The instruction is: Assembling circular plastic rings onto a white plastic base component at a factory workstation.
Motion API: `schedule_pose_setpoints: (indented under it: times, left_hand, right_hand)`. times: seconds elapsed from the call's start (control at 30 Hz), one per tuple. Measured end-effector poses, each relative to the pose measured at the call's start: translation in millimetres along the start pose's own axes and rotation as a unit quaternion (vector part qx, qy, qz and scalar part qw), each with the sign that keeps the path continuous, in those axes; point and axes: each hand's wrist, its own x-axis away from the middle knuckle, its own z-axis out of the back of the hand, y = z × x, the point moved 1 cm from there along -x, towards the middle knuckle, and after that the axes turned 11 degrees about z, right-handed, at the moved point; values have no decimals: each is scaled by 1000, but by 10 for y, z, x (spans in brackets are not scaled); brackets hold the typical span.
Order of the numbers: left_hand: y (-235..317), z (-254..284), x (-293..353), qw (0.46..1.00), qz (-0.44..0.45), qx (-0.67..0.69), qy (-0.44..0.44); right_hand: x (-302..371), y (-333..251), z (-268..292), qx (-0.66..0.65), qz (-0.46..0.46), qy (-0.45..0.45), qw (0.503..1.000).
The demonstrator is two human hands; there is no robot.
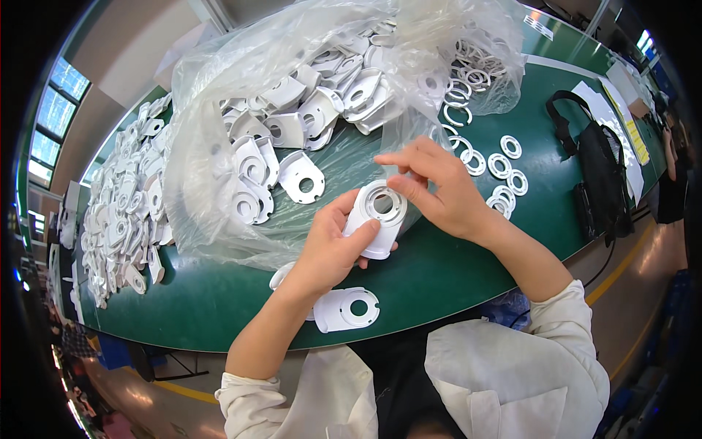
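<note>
My left hand [327, 240] grips a white plastic cover plate [376, 247] by its lower part, thumb on top and fingers underneath. A white ring [395, 213] sits around the hole at the plate's rounded end. At that end is my right hand [444, 187], its index finger stretched out and its thumb at the plate's upper right edge; the other fingers curl partly behind. Whether the thumb presses on the ring, I cannot tell. Another white cover plate [336, 311] lies below my left wrist, near the table's front edge, overlapping a part mostly hidden by my forearm.
A clear plastic bag [201, 168] with many cover plates spreads across the green table [453, 267]. To its left is a heap of white parts [124, 197]. Loose rings [499, 166] lie at the right, near a black bag [603, 168] and papers [610, 132].
</note>
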Motion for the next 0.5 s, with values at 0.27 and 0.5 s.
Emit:
schedule_pose_setpoints:
  times: [0.27, 0.5]
  left_hand:
    - [-17, -49, 31, 959, -148, -228, 84]
    - [-62, 10, -10, 938, -146, -281, 139]
  right_hand:
    - [64, 116, 14, -251, -174, -70, 950]
    - [61, 59, -15, -81, -31, -131, 988]
